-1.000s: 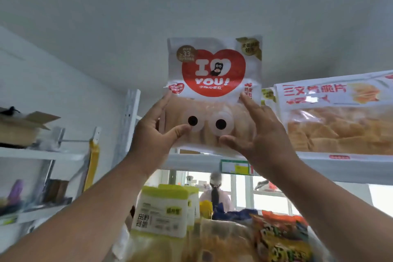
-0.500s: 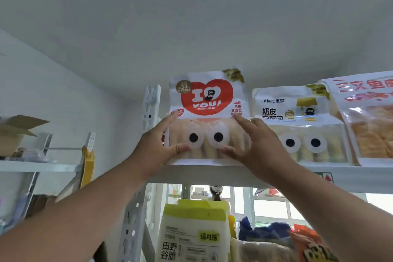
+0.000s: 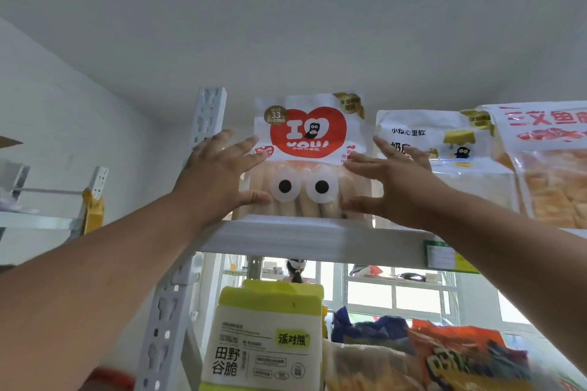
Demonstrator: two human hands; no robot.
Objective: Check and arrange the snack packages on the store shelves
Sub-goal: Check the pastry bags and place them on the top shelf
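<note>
I've set the heart bread pack [image 3: 309, 162] upright on the top shelf [image 3: 317, 240]; my left hand [image 3: 216, 181] and right hand [image 3: 397, 187] now spread, releasing it

The window [image 3: 394, 292] serves as my reference. A person's head with dark tied-back hair [image 3: 296, 270] shows just left of it, below my line of sight. A white perforated upright post [image 3: 208, 114] rises above and left of the window. Well left of it hangs a yellow bracket [image 3: 93, 209]. A green price label [image 3: 441, 255] sits just above the window. The grey ceiling [image 3: 286, 9] spans overhead.
</note>
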